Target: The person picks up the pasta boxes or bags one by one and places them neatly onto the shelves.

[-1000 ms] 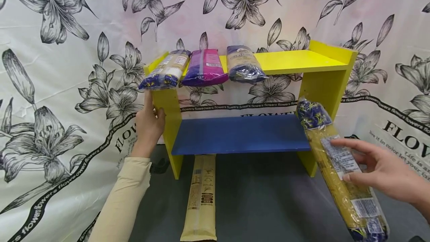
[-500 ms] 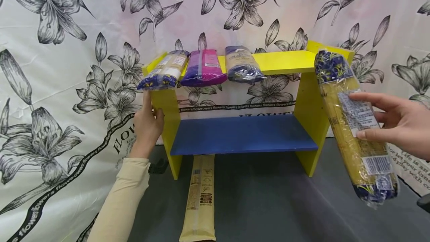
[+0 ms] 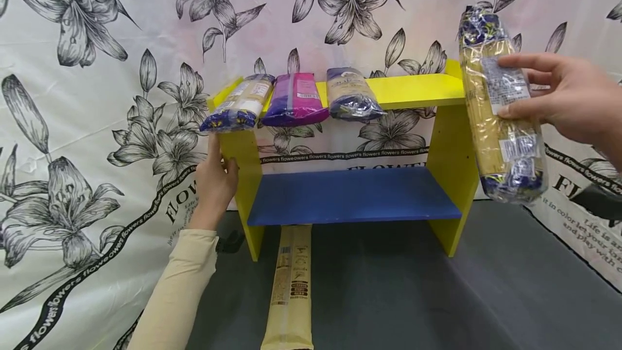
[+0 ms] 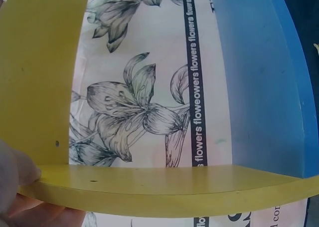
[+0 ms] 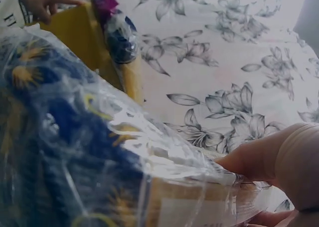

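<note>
My right hand (image 3: pixel 563 96) holds a clear-wrapped pack of spaghetti (image 3: pixel 486 123) with blue ends, raised and nearly upright. It overlaps the right end of the yellow shelf unit (image 3: pixel 413 89). In the right wrist view the pack (image 5: pixel 99 137) fills the lower left, its edge pinched by the thumb and fingers. My left hand (image 3: pixel 217 188) grips the unit's left side panel (image 3: pixel 243 166) below the top board. In the left wrist view the thumb lies on one face of that panel, fingers on the other.
On the top board lie a blue-ended pack (image 3: pixel 248 96), a pink and purple pack (image 3: pixel 298 99) and another blue-ended pack (image 3: pixel 351 91). The blue lower shelf (image 3: pixel 352 193) spans the unit. A long beige packet (image 3: pixel 291 296) lies on the dark tabletop (image 3: pixel 379 296).
My right hand has lifted the pack of spaghetti from beside the unit's lower right to top-board height, turning it more upright. My left hand has stayed on the side panel.
</note>
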Demonstrator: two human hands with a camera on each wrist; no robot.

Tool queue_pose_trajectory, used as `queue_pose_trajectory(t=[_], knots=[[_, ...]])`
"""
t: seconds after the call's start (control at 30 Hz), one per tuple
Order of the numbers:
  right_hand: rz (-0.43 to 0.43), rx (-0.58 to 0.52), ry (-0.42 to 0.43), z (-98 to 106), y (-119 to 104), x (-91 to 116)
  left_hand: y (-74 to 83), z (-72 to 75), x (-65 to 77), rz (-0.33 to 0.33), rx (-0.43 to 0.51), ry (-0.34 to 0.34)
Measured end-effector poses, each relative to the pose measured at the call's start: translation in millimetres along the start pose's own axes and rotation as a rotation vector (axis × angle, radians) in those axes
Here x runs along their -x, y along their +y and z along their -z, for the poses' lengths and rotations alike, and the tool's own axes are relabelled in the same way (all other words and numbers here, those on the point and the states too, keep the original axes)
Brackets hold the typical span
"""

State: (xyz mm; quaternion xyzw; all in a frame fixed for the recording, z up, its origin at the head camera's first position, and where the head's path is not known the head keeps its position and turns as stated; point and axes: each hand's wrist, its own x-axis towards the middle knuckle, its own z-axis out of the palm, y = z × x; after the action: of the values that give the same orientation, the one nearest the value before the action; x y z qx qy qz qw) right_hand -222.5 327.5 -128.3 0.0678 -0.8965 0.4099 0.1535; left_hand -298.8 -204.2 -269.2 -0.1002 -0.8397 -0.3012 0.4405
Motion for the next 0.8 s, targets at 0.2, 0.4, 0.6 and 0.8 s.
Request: queue_pose_trajectory(t=[0.2,0.4,0.6,0.8], knots=[[-0.111,-0.057,-0.099,-5.6,-36.7,-38.4,-1.7,0.4,1.2,-0.015,0.004,0.001],[-0.200,-0.343,-0.199,-17.1,-56.6,-78.6,-1.8,0.5,1.9,-0.061,0.016,0.024],[-0.235,-0.375,-0.232,-39.7,-63.8,-94.9,-3.1,0.0,2.5,-0.039,0.006,0.015],[-0.295,-0.373,-0.195,-55.1,-70.9,-101.5,-2.7,-1.0,-0.4,-0.033,0.002,0.006]])
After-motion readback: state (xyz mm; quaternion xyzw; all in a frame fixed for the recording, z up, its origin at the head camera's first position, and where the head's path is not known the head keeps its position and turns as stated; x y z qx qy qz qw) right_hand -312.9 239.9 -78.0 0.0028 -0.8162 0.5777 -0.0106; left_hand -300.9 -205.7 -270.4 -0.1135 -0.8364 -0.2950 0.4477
